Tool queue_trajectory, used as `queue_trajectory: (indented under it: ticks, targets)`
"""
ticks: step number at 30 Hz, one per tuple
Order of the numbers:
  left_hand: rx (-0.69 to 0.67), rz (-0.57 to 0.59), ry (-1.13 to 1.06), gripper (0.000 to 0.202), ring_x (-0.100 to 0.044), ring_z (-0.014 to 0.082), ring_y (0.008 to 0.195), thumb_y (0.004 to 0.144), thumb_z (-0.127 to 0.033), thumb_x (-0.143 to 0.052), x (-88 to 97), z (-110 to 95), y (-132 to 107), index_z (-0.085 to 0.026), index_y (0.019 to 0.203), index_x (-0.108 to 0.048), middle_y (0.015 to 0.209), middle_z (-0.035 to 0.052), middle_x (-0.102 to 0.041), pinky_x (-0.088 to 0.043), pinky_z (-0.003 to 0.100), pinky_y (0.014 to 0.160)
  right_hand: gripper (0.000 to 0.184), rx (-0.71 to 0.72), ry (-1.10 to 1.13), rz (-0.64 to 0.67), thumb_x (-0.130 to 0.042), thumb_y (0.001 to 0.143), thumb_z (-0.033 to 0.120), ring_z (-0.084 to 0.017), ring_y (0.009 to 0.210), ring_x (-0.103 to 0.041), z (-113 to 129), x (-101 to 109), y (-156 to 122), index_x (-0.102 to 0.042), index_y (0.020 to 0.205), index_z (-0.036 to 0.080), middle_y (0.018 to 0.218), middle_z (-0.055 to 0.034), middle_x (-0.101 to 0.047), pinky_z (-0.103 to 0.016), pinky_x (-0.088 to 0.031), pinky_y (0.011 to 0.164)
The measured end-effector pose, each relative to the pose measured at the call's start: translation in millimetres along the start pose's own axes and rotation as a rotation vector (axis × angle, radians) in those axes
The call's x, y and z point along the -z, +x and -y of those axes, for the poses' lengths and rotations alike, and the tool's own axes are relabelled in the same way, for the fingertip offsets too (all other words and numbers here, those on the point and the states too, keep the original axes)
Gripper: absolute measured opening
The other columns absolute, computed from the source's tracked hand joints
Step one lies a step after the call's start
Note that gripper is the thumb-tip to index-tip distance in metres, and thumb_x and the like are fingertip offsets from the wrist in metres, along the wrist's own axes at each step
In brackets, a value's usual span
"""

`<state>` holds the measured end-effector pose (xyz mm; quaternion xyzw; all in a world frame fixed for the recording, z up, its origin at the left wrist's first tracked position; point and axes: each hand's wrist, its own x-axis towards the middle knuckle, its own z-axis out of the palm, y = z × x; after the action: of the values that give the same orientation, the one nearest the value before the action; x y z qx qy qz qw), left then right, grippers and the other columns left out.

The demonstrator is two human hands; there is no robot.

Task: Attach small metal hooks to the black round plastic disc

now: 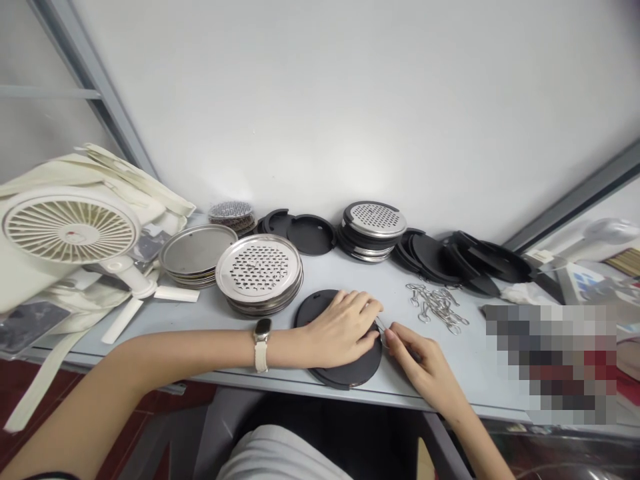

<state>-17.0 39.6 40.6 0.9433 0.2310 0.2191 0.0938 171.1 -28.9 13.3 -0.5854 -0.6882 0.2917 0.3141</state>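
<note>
disc [357,371] under curved left hand [345,327], right hand [417,359] pinching wire [381,324]

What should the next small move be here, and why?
Probably ease the wire piece gently against the black disc's right edge, with the left hand bracing: that hand lies across the disc, and the right hand pinches the wire beside that edge. Whether it's seated is unclear.

Open tabletop [320,274] behind black disc [315,312]; perforated stack [259,272] blocks left
</note>
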Motion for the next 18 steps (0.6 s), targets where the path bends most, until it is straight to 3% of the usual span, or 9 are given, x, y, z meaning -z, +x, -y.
queue_trajectory:
  ticks: [6,18]
  targets:
    - [0.036,-0.009,0.018,0.019,-0.05,0.0242,0.102,0.088,-0.025,-0.052,-3.4,0.0,0.1,-0.015,0.104,-0.049,0.106,0.0097,-0.053,-0.038,0.037,0.091,0.039,-0.013,0.002,0.01,-0.036,0.099,0.046,-0.012,0.059,-0.035,0.1,-0.9,1.4,-0.035,0.069,0.021,0.062,0.0048,-0.033,-0.023,-0.03,0.056]
    - [0.005,0.036,0.028,0.01,-0.049,0.0221,0.101,0.094,-0.023,-0.045,3.5,-2.6,0.7,-0.016,0.101,-0.049,0.106,0.0092,-0.052,-0.039,0.037,0.089,0.039,0.025,-0.029,0.046,-0.034,0.1,0.042,-0.011,0.057,-0.037,-1.2,-0.1,1.9,-0.036,0.068,0.02,0.061,0.0048,-0.036,-0.024,-0.03,0.055]
